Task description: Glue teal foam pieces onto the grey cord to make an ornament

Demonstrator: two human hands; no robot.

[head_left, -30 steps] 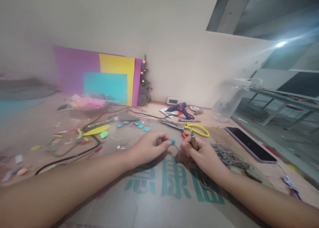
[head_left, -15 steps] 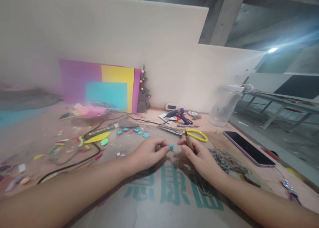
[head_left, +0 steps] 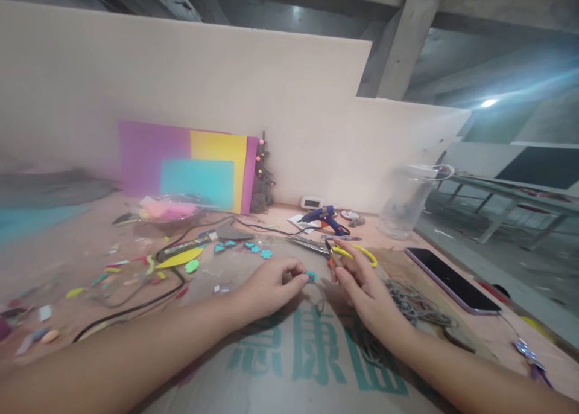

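Observation:
My left hand [head_left: 271, 284] pinches a small teal foam flower [head_left: 311, 276] with a thin grey wire [head_left: 319, 299] hanging below it. My right hand [head_left: 362, 284] is closed around a small tool with an orange tip [head_left: 332, 258], held just right of the flower. Both hands hover over a cardboard sheet with teal printed characters [head_left: 312, 353]. Yellow-handled scissors [head_left: 348, 252] lie just behind my right hand.
Teal foam cutouts [head_left: 256, 248] lie ahead. A blue glue gun [head_left: 325, 218], a clear jar [head_left: 404, 203], a phone [head_left: 450, 271], a grey cord bundle [head_left: 414, 296], black cables [head_left: 136, 299], foam scraps [head_left: 136, 263] and coloured foam sheets [head_left: 199, 166] surround them.
The view has tilted up, so everything sits lower in the frame. My right hand has shifted the tool from upright to a lower position near the flower. My left hand keeps its pinch.

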